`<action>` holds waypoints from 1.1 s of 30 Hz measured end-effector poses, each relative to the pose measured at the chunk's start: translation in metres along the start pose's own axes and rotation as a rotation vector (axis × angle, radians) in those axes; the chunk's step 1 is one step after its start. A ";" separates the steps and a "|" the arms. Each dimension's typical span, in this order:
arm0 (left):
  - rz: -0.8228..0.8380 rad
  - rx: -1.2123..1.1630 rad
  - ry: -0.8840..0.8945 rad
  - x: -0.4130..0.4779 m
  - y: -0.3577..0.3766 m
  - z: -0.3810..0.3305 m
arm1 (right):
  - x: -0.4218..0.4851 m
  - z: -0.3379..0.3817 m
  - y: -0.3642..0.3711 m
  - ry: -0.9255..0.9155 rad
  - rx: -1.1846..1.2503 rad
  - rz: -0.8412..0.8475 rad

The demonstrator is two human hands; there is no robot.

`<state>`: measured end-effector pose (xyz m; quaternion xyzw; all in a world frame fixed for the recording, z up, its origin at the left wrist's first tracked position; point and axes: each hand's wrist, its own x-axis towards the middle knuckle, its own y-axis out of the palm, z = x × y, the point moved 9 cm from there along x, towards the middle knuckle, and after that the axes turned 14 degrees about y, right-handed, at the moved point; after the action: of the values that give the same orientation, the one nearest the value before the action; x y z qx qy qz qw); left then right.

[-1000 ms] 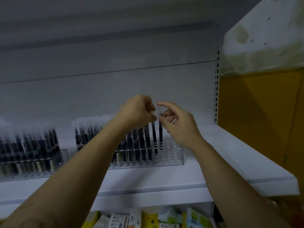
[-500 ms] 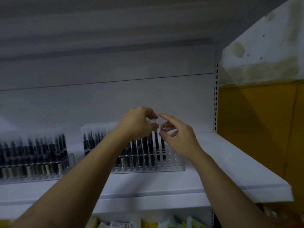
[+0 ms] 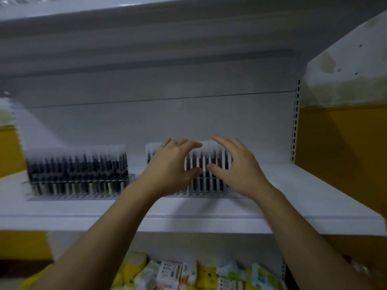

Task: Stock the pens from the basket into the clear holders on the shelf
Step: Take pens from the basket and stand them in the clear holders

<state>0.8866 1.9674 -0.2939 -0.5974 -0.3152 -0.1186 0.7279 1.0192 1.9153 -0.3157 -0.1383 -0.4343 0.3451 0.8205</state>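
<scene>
While both hands are spread empty before the right-hand clear holder [image 3: 209,194], no pen is gripped. The left hand [image 3: 169,168] and right hand [image 3: 236,170] are set slightly apart with fingers loose, and contact with the upright pens [image 3: 206,164] racked in that holder cannot be told through the blur. The basket is not seen. Pens could be tipped in a row by a careless sweep, or the light holder could be shoved toward the second holder [image 3: 79,185] to its left.

Shelf: a white metal shelf [image 3: 303,195] ran across the frame, a second shelf [image 3: 146,28] overhead.
Back panel [image 3: 146,122]: plain white, crossed by one thin seam.
Post [image 3: 295,122]: slotted, white, at the right end.
Wall [image 3: 345,143]: yellow below, stained white above.
Light: dim and grey.
</scene>
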 end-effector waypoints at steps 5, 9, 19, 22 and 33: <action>-0.030 0.037 -0.046 -0.067 -0.014 0.026 | -0.028 0.051 0.053 -0.077 -0.016 0.115; 0.007 -0.047 -0.194 -0.137 -0.009 0.056 | -0.056 0.079 0.106 -0.108 0.055 0.253; 0.130 -0.106 -0.437 -0.290 0.049 0.087 | -0.153 0.084 0.208 -0.241 0.025 0.283; 0.141 -0.146 -0.510 -0.325 0.078 0.089 | -0.185 0.066 0.248 -0.177 0.014 0.445; 0.395 -0.335 -0.751 -0.436 0.222 0.071 | -0.311 -0.069 0.385 0.192 -0.185 0.967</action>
<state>0.6492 2.0027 -0.7260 -0.7573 -0.4137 0.1979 0.4650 0.7836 1.9854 -0.7514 -0.4271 -0.2719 0.6314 0.5873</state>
